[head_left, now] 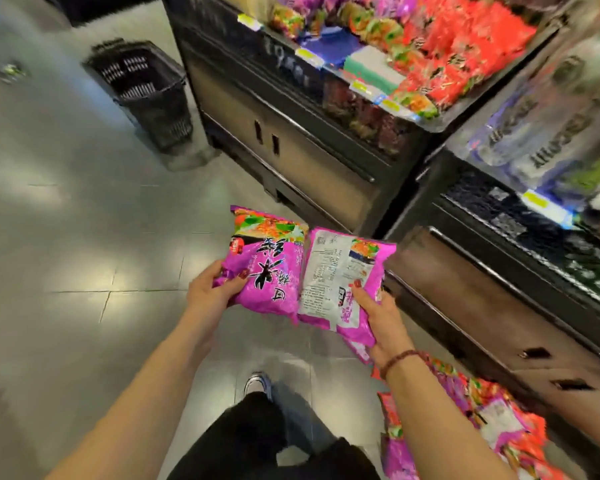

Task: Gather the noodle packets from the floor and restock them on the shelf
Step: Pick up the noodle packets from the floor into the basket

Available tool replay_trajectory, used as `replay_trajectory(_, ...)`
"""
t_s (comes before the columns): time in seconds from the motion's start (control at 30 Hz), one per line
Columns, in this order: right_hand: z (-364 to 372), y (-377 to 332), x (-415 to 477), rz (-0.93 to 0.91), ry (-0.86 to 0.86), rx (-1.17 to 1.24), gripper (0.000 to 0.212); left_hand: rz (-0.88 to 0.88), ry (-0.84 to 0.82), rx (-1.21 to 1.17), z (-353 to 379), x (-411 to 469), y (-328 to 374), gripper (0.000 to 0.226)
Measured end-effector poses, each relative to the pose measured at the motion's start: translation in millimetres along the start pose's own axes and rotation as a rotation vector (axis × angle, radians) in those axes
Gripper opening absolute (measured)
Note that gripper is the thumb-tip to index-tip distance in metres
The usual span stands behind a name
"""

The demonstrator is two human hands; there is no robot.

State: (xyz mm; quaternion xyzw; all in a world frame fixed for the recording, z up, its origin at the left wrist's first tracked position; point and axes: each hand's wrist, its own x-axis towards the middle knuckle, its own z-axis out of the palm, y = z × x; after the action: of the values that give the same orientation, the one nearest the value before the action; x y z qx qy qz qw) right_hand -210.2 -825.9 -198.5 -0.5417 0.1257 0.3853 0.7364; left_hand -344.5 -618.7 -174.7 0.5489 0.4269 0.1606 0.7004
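Above the floor (84,237), near and left of the shelf (284,51), a front-up noodle packet (267,271) was gripped at its near left corner by the left hand (210,294), thumb curled on top; just beside it on the right, a back-up noodle packet (340,282) was gripped at its near edge by the right hand (383,318), thumb likewise on top. Both were judged light and slippery (the noodle block inside brittle), best taken by an edge, unsqueezed

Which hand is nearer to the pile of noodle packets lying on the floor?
Right. The right hand, gripping a pink packet, is just above and left of the pile in view; the left hand, gripping a second packet, is farther left.
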Motion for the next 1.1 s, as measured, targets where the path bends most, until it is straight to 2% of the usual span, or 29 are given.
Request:
replay_trajectory(0.2,122,1,58,0.050,-0.144,-0.097,0.024,0.014,0.129,-0.085,-87,59,39,0.032)
replay_trajectory(0.5,257,-31,162,0.137,-0.276,-0.310,0.036,0.011,0.297,-0.228,-143,154,86,0.028)
replay_trajectory(0.6,305,-43,215,0.156,-0.346,-0.337,0.027,0.025,0.359,-0.259,-157,205,106,0.027)
replay_trajectory(0.77,390,-72,302,0.128,-0.446,-0.387,0.028,0.029,0.459,-0.309,-172,292,154,0.029)
replay_trajectory(1.1,529,-106,434,0.190,-0.502,-0.443,0.023,-0.030,0.560,-0.327,-217,437,220,0.028)
